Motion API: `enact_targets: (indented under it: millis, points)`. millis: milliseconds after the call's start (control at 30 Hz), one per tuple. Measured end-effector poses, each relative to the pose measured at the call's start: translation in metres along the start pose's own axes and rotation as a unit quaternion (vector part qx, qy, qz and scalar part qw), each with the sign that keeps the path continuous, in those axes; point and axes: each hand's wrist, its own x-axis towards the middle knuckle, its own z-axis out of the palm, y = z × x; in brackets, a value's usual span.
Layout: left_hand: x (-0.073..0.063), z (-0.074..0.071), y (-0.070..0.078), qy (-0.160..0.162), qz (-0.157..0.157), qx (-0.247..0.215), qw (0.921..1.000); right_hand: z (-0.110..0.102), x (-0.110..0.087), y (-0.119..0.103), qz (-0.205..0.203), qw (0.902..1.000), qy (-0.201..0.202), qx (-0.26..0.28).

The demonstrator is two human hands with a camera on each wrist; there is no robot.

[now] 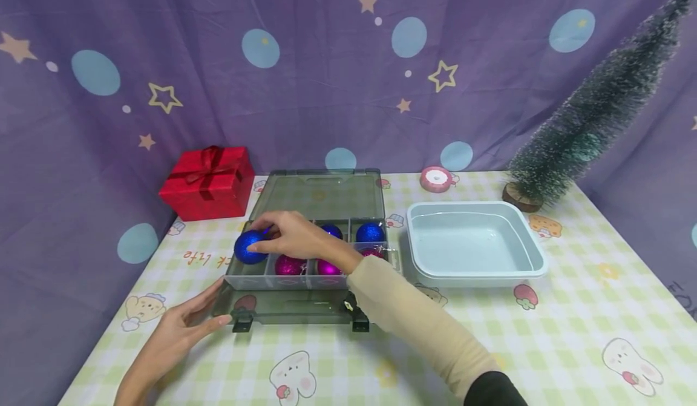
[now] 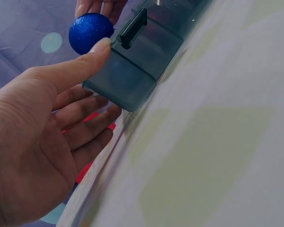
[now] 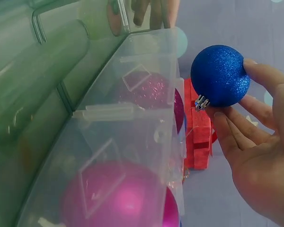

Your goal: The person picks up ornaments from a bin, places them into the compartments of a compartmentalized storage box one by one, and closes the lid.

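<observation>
My right hand [image 1: 294, 235] pinches a glittery blue Christmas ball [image 1: 249, 249] between thumb and fingers, above the left end of a divided storage box [image 1: 294, 312]. A silver cap shows on that ball [image 3: 220, 75] in the right wrist view. My left hand [image 1: 175, 336] holds the box's near left corner, thumb at the front and fingers along the side. Inside the clear compartments lie a glittery magenta ball [image 1: 290, 265], a smooth pink ball [image 1: 328, 267] and a blue ball [image 1: 370, 233]. Other balls are partly hidden behind my right forearm.
The box's smoky lid [image 1: 321, 195] is raised at the back. To the right stands a pale blue basin [image 1: 474, 276], with a ribbon roll [image 1: 435, 179] behind it. A small Christmas tree [image 1: 599, 112] rises at the far right; a red gift box [image 1: 209, 188] sits back left.
</observation>
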Motion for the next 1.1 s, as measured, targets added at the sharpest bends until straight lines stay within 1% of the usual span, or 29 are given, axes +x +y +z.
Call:
enact_targets:
  millis: [100,300,400,600,833,933,1100]
  points:
    - [0.0,-0.001,0.0,-0.002,-0.004,-0.001,1.0,0.003,0.002,-0.001,-0.005,0.9999,-0.009,-0.007]
    - [0.001,-0.001,0.001,-0.001,-0.005,0.002,1.0,0.005,0.004,-0.002,-0.009,0.9989,-0.018,-0.042]
    - [0.001,-0.001,0.001,0.001,-0.004,0.002,1.0,0.005,0.005,-0.002,-0.01,0.9989,-0.019,-0.042]
    - [0.001,0.0,0.0,-0.001,-0.005,-0.004,1.0,-0.001,0.001,-0.002,-0.004,0.9996,-0.015,-0.023]
    - [0.003,0.0,0.001,-0.003,-0.018,-0.004,0.9998,-0.018,-0.01,0.006,0.016,0.9998,0.01,0.011]
    - [0.002,0.0,0.002,-0.002,-0.019,-0.005,0.9998,-0.028,-0.018,0.011,0.014,0.9993,0.026,0.023]
    - [0.002,-0.001,0.004,-0.001,-0.022,0.013,0.9997,-0.048,-0.029,0.016,0.005,0.9958,0.089,0.02]
